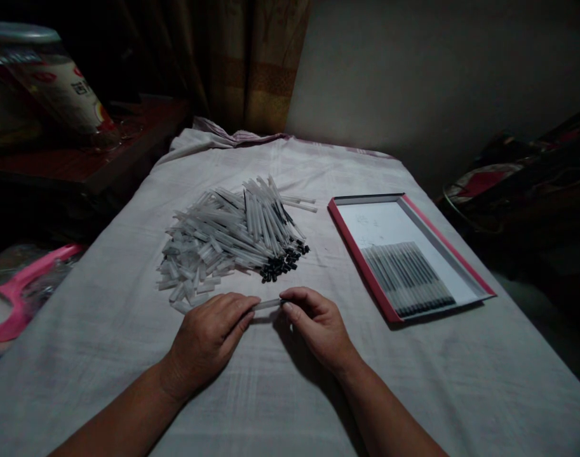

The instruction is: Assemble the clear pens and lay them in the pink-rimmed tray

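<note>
Between my two hands a translucent pen lies almost level, just above the cloth. My left hand pinches its left part, the fingers covering that end. At the dark right end, my right hand closes thumb and forefinger on it. Beyond my hands spreads a heap of clear pen barrels, with clear caps at its near left. Thin refills rest on the heap's right side, and small black plugs lie at its near right corner.
To the right, a red-edged shallow box holds a row of pens on its white bottom. A white cloth covers the table. At left stand a plastic jar on a dark red surface and a pink-handled item.
</note>
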### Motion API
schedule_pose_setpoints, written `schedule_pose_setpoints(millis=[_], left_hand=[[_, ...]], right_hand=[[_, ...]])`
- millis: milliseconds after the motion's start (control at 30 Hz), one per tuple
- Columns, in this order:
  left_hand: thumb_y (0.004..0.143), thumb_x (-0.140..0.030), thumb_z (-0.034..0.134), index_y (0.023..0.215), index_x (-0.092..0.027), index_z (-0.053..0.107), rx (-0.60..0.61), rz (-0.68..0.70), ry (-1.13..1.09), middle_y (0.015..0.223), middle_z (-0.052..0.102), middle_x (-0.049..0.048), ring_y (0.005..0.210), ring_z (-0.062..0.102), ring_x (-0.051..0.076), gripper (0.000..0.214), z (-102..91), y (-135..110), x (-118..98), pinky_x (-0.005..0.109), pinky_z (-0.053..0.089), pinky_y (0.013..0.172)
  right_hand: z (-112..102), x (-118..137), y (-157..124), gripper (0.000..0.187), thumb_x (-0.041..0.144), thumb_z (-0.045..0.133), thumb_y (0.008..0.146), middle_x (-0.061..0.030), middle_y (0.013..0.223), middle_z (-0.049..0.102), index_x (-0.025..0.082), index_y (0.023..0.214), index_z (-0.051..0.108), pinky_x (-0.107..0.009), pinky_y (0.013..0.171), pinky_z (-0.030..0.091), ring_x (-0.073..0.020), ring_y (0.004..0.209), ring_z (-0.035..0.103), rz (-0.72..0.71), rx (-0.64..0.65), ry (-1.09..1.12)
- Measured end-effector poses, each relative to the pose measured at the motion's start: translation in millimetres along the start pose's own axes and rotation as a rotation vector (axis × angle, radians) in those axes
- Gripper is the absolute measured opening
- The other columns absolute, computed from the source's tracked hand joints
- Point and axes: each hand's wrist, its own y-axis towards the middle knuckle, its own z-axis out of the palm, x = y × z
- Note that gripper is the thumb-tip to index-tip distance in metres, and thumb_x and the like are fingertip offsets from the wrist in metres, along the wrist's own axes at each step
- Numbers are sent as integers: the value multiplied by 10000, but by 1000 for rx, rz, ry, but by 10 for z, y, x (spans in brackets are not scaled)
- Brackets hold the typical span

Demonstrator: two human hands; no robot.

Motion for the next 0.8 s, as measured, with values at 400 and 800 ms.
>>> schedule_pose_setpoints(millis=[400, 800], left_hand=[[956, -205, 550, 1128, -193, 661, 26, 47, 10, 937, 737, 52, 817, 687, 165, 206, 15, -16, 11, 274, 543, 724], [961, -205, 534, 1120, -189, 665, 33, 31, 2, 934, 735, 57, 832, 688, 168, 206, 8, -5, -2, 278, 545, 750]], right_hand=[[-119, -11, 32, 305, 291, 544, 915, -23, 607, 655, 210, 659, 687, -260, 584, 468, -150, 582, 610, -309, 131, -464], [-164, 1, -7, 162, 250, 544, 910, -15, 714, 685, 206, 812, 665, -252, 628, 480, -151, 659, 635, -276, 175, -466]])
